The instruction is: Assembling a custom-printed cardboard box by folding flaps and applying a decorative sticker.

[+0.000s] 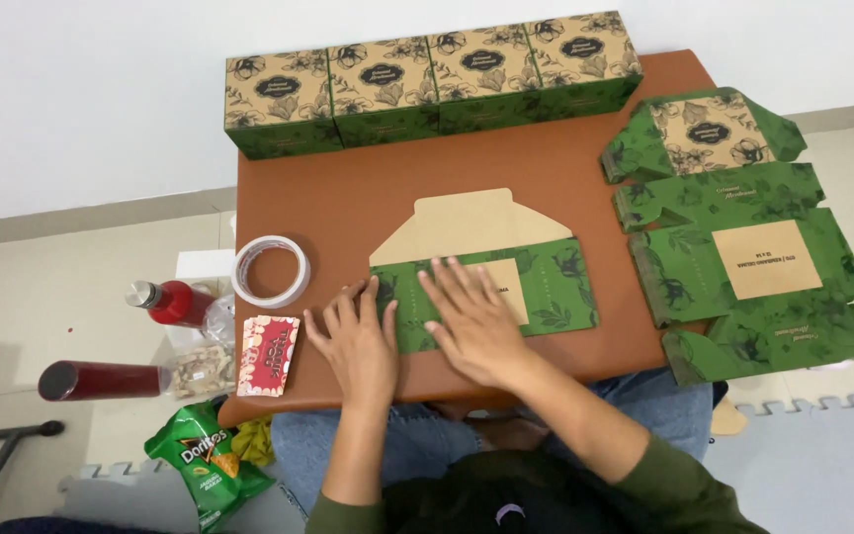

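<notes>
Head view: both your hands are flat and open, palms down, nothing gripped. Left hand point(358, 341) presses the left end of the flat green carton blank point(506, 287); right hand point(471, 321) lies across its middle. Blank sits near-centre on the brown counter point(348, 198), kraft flap folded out toward the far side. Row of four assembled boxes point(432, 79) along the far edge. Stack of unfolded blanks point(743, 247) at right, overhanging the counter edge. Tape roll point(271, 270) left of your left hand; small red packet point(269, 354) near it. Bottles point(175, 302) and a green snack bag point(205, 465) to the left, probably on the floor.
</notes>
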